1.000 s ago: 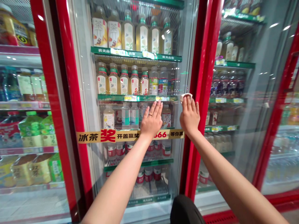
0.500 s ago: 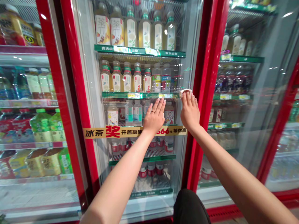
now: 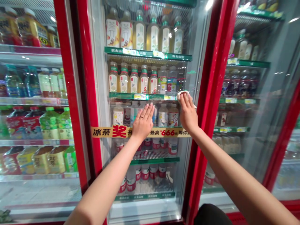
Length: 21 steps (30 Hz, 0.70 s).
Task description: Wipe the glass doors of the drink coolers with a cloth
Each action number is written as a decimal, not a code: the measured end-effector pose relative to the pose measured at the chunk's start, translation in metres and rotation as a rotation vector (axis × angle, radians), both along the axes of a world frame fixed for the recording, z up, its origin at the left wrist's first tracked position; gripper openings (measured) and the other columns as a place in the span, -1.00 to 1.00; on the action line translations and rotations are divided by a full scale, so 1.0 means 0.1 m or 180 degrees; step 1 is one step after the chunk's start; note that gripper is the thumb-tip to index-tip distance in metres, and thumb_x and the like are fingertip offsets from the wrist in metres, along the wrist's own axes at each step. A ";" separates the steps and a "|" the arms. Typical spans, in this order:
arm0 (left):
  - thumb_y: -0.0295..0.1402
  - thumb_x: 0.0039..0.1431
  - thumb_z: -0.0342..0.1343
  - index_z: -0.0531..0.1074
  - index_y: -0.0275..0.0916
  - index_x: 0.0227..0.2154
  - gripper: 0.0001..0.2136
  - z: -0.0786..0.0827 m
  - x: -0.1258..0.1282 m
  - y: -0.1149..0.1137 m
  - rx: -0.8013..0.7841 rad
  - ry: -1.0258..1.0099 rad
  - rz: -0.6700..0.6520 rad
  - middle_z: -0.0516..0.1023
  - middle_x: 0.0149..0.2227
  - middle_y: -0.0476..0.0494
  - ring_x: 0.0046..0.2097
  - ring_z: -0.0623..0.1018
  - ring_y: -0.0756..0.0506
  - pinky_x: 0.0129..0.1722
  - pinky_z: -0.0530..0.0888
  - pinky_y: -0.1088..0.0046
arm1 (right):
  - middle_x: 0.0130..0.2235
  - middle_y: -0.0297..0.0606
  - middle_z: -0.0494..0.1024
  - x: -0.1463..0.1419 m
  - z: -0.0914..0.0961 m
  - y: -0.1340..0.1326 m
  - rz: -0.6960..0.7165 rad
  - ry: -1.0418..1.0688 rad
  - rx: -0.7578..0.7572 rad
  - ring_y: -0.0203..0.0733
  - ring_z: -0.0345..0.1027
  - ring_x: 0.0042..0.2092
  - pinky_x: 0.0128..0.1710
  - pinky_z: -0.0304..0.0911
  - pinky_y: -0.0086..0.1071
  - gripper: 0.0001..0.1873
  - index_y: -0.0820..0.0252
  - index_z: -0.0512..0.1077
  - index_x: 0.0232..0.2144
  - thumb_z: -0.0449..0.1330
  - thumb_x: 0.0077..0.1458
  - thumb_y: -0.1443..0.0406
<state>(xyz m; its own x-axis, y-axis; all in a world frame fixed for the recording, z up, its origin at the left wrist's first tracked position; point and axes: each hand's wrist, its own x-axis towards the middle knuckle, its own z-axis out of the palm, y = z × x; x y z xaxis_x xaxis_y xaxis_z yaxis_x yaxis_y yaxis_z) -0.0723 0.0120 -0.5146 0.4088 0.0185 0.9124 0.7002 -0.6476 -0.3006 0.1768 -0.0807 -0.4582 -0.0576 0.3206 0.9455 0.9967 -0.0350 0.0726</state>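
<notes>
My left hand [image 3: 143, 122] lies flat against the glass door [image 3: 150, 203] of a drinks fridge, fingers stretched out and holding nothing, just above the yellow strip sticker [image 3: 103, 132]. A ring sits on one of its fingers. Near the right side of the same door, my right hand [image 3: 188, 114] presses a folded white cloth [image 3: 180, 94] to the glass. The cloth sticks out past the fingertips and at the hand's right edge; the rest is hidden beneath the hand. Behind the glass, drink bottles [image 3: 154, 32] stand on green-edged shelves [image 3: 150, 53].
Red door frames [image 3: 212, 93] border the glass on both sides. Another fridge with bottles [image 3: 49, 125] stands to the left, and further bottles [image 3: 239, 78] show behind the right-hand glass. A dark-clothed knee [image 3: 212, 215] is at the bottom, close to the door.
The view has shifted, so the fridge appears further right. Both hands have slid left across the glass, the left one further. More of the white cloth shows around my right hand.
</notes>
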 end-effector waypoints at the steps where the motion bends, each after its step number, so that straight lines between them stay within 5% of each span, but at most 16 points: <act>1: -0.44 0.49 -0.12 -0.56 -0.19 0.54 -0.20 -0.01 0.02 0.02 0.0022 -0.0019 0.0017 -0.09 0.60 -0.10 0.59 0.12 -0.15 0.58 0.16 0.13 | 0.60 -0.28 -0.01 -0.07 0.03 0.04 0.0021 -0.0001 0.0029 0.11 -0.20 0.62 0.50 0.21 0.26 -0.02 -0.09 -0.40 0.58 -0.19 0.28 0.61; 8: -0.46 0.50 -0.15 -0.56 -0.20 0.54 -0.21 -0.03 0.06 0.01 0.0125 -0.0108 0.0083 -0.07 0.60 -0.10 0.59 0.14 -0.14 0.57 0.17 0.16 | 0.58 -0.30 0.07 -0.18 -0.15 -0.08 0.0139 -0.0649 -0.0290 0.03 -0.17 0.61 0.36 0.46 0.07 0.03 -0.16 -0.42 0.57 -0.20 0.25 0.65; 16: -0.45 0.50 -0.13 -0.63 -0.20 0.52 -0.18 -0.03 0.04 -0.02 -0.0065 -0.0015 0.0085 -0.10 0.61 -0.10 0.59 0.12 -0.17 0.59 0.16 0.12 | 0.60 -0.28 0.01 -0.24 -0.06 0.03 0.0125 -0.0301 0.0000 0.14 -0.20 0.61 0.50 0.23 0.23 0.09 -0.13 -0.46 0.58 -0.13 0.22 0.67; 21: -0.44 0.51 -0.15 -0.60 -0.22 0.53 -0.21 -0.04 0.04 -0.01 -0.0033 -0.0006 0.0098 -0.08 0.61 -0.11 0.60 0.11 -0.16 0.59 0.15 0.14 | 0.59 -0.31 0.03 -0.40 -0.05 0.08 0.0361 -0.0573 -0.0074 0.07 -0.21 0.61 0.51 0.22 0.15 0.07 -0.16 -0.47 0.57 -0.14 0.25 0.66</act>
<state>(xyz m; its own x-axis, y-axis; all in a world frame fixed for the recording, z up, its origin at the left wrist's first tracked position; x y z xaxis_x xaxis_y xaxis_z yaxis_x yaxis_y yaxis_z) -0.0682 0.0105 -0.5188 0.4063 0.0404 0.9128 0.7203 -0.6288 -0.2928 0.1370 -0.0731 -0.4630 -0.2619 0.3240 0.9091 0.9651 0.0804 0.2493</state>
